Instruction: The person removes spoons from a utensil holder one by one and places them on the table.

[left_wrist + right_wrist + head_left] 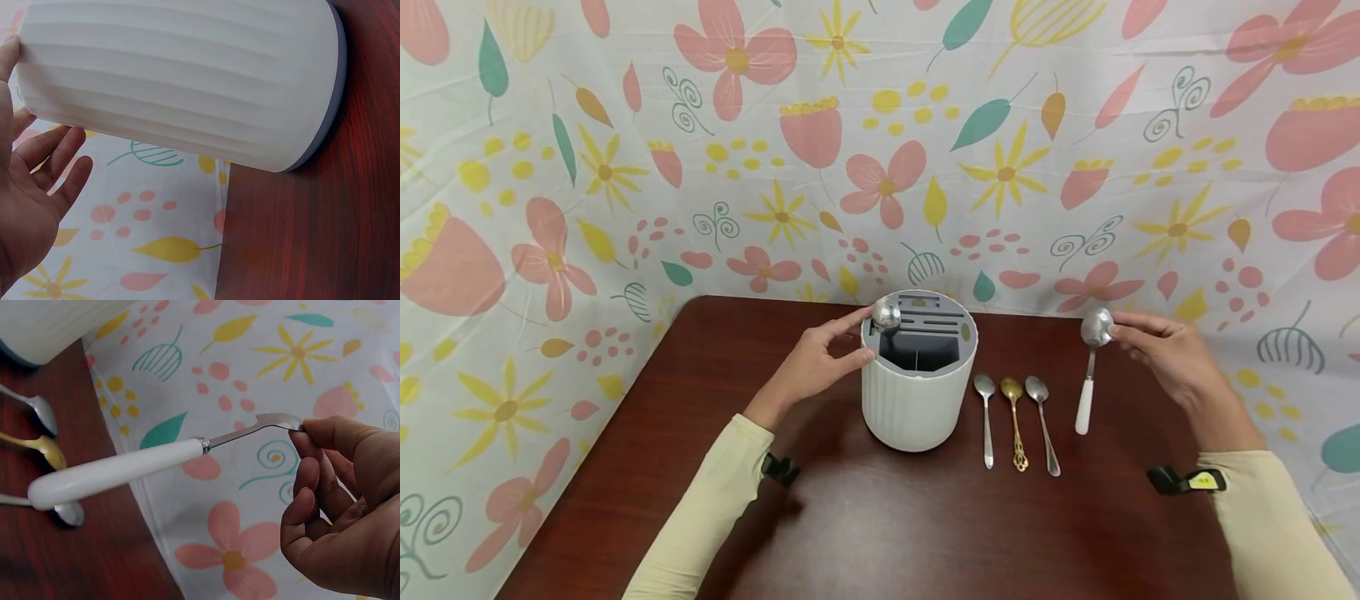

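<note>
My left hand [811, 367] touches the left side of a white ribbed utensil holder [913, 408], thumb and index finger near its rim. In the left wrist view, the other fingers [65, 153] lie relaxed along the wall. A spoon [887, 315] stands in the holder, silver bowl up; its handle is hidden inside. My right hand [1172, 358] pinches the bowl of another spoon [1097, 327], whose white handle [125, 472] points down over the table. Between holder and held spoon lie two silver spoons [985, 417] [1041, 421] and a gold spoon [1015, 421], side by side.
The holder's top has a large open compartment [917, 354] in front and narrow slots [928, 321] behind. Everything stands on a dark red-brown table [887, 525]. A flower-printed cloth [880, 125] hangs along its back and left edges.
</note>
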### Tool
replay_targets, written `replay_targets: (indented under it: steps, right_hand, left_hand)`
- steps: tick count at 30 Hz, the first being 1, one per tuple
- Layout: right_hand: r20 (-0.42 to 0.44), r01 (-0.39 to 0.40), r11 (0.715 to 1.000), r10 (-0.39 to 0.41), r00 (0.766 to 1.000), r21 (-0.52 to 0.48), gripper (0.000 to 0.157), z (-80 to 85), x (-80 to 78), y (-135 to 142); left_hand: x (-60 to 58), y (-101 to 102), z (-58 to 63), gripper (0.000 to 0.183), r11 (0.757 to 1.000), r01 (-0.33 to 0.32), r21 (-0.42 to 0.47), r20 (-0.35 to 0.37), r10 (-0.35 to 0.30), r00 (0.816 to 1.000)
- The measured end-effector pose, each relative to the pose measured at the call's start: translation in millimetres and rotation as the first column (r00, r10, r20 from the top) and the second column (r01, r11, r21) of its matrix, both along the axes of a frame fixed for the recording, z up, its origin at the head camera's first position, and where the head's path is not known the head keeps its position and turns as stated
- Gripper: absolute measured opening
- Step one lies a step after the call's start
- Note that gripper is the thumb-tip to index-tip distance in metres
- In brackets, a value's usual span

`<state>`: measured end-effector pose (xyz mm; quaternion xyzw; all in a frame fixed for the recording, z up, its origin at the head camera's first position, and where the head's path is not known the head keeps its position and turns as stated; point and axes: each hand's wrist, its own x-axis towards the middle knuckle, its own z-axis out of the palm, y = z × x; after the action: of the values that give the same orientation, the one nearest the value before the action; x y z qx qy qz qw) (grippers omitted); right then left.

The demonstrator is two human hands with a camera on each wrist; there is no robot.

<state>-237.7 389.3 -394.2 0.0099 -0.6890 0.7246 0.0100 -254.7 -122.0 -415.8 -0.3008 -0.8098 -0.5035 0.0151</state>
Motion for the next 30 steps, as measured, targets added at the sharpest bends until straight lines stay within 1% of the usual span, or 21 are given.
replay_targets:
  steps: [4, 9, 13, 17, 24, 30]
  right_hand:
    - [0.024, -0.020, 1.000, 0.019, 1.000, 0.009, 0.022, -5.9, 1.6, 6]
    - [0.074, -0.045, 0.999, 0.043, 0.996, 0.029, 0.023, -16.4, 2.7, 13]
    - [0.103, -0.045, 0.997, 0.038, 0.994, 0.067, 0.022, -25.4, 4.3, 19]
    - [0.108, -0.049, 0.994, 0.038, 0.993, 0.100, 0.021, -35.3, 6.4, 24]
    - [0.121, -0.071, 0.991, 0.057, 0.991, 0.118, 0.022, -51.0, 10.0, 27]
    - [0.142, -0.061, 0.989, 0.042, 0.989, 0.132, 0.022, -61.9, 8.5, 30]
  left_hand:
    - [0.2, 0, 0.3, 0.062, 1.000, -0.001, -0.001, -0.004, 0.001, 1.000]
    - [-0.1, 0, -0.1, 0.062, 1.000, -0.006, -0.006, -0.004, 0.006, 1.000]
    - [0.2, 0, -0.1, 0.062, 1.000, -0.013, -0.009, -0.008, 0.013, 1.000]
    - [0.4, 0, 0.4, 0.062, 1.000, -0.013, -0.011, -0.008, 0.013, 1.000]
    - [0.0, 0, 0.3, 0.062, 1.000, -0.010, -0.011, -0.003, 0.010, 1.000]
    - [-0.1, 0, 0.5, 0.062, 1.000, -0.007, -0.010, 0.005, 0.007, 1.000]
